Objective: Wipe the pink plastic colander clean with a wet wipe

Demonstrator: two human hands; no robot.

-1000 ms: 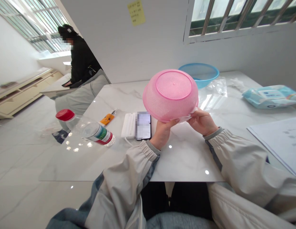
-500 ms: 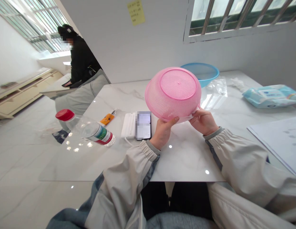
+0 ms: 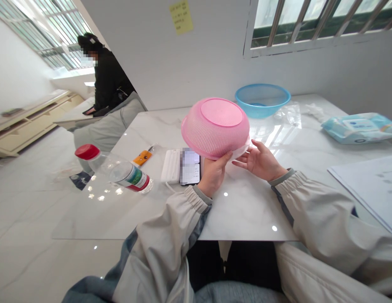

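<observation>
A pink mesh plastic basket (image 3: 214, 128) is held tilted above the table, its round base facing up and toward the wall. My left hand (image 3: 214, 174) grips its near rim, thumb on the outside. At the basket's right side, my right hand (image 3: 262, 162) is open with its fingers apart; whether the fingertips touch the rim I cannot tell. Behind stands a blue mesh basket (image 3: 262, 101), upright on the table. A phone (image 3: 192, 168) and a white power bank (image 3: 171, 166) lie just left of my left hand.
On the marble-patterned table (image 3: 243, 210) are a clear bottle with a red cap (image 3: 132, 176), an orange tag (image 3: 142, 157), clear plastic wrap (image 3: 292, 113), a wipes pack (image 3: 360, 128) and papers (image 3: 369, 185). A person in black (image 3: 109, 75) sits at the left.
The pink basket has moved left and slightly down, tilting more. My right hand has let go of its rim and opened. More of the blue basket now shows.
</observation>
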